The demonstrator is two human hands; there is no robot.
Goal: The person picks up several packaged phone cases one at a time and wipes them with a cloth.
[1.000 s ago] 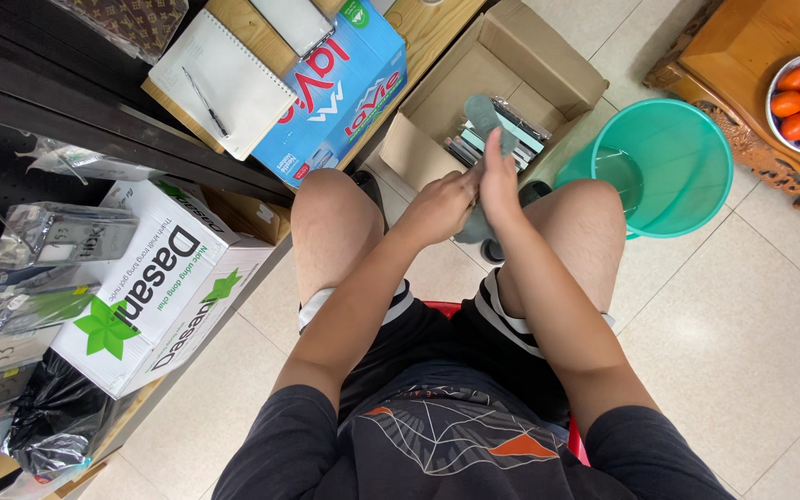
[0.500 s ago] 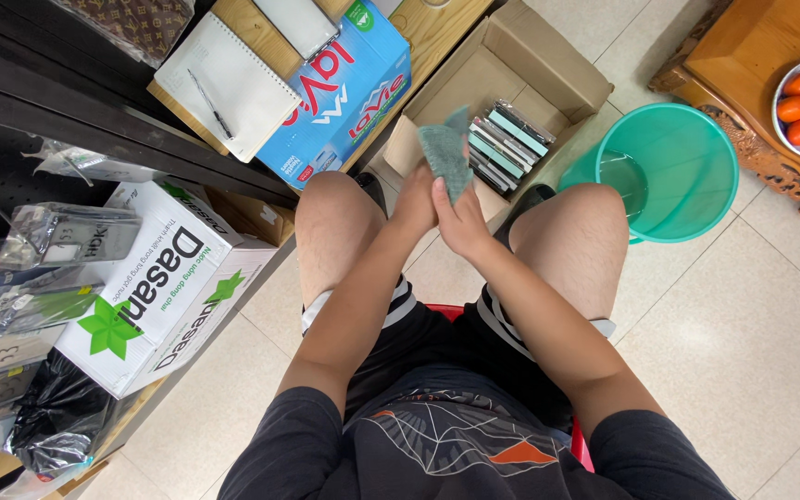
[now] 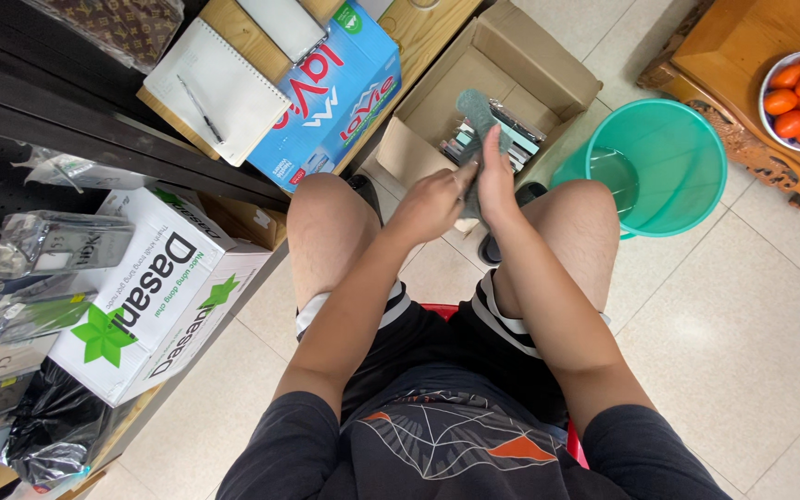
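Seated, you grip a grey-green cloth (image 3: 480, 113) between your left hand (image 3: 430, 202) and right hand (image 3: 493, 178) above an open cardboard box (image 3: 548, 67) of flat packets; wiping appears midway.

Open carton (image 3: 437, 102) ahead of the knees, packets (image 3: 511, 139) inside; bucket (image 3: 687, 199) to its right; printed boxes (image 3: 155, 296) left on the floor (image 3: 724, 343).

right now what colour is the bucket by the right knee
Teal green bucket, with water inside; clearest in the head view.
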